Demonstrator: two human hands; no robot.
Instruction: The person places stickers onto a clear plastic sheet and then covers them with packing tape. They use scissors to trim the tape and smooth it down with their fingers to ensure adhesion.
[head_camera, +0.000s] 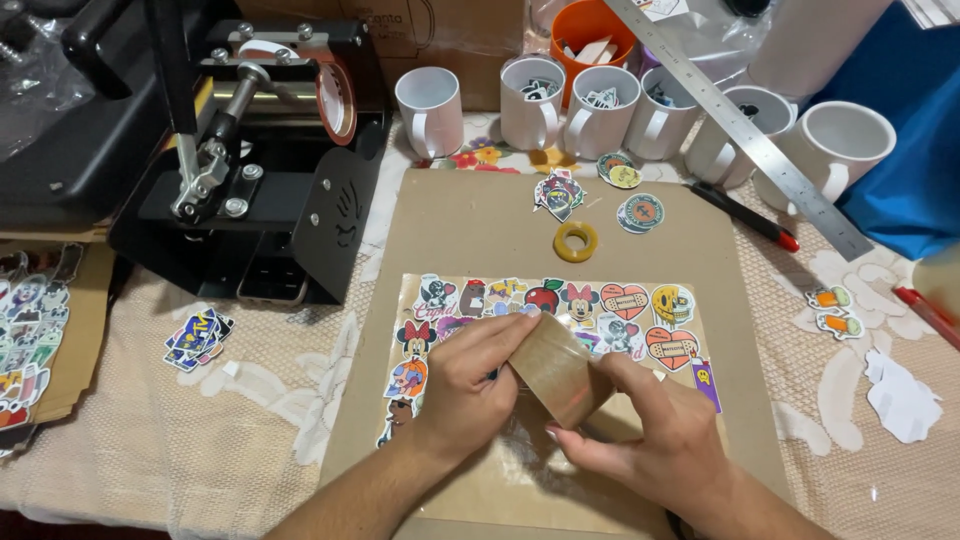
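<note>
My left hand (462, 385) and my right hand (655, 435) both grip a roll of brown packing tape (556, 366) held just above a clear sheet (520, 440) covered with colourful cartoon stickers (625, 300). The sheet lies on a brown cardboard board (470, 220). Left fingers pinch the roll's upper left edge; the right hand wraps its lower right side. Part of the sticker sheet is hidden under my hands.
A black mug heat press (250, 150) stands at the back left. Several white mugs (430, 105) line the back with an orange cup (590, 30). A metal ruler (745, 130), a small yellow tape ring (576, 241), a black-and-red pen (745, 215) and loose stickers (197, 338) lie around.
</note>
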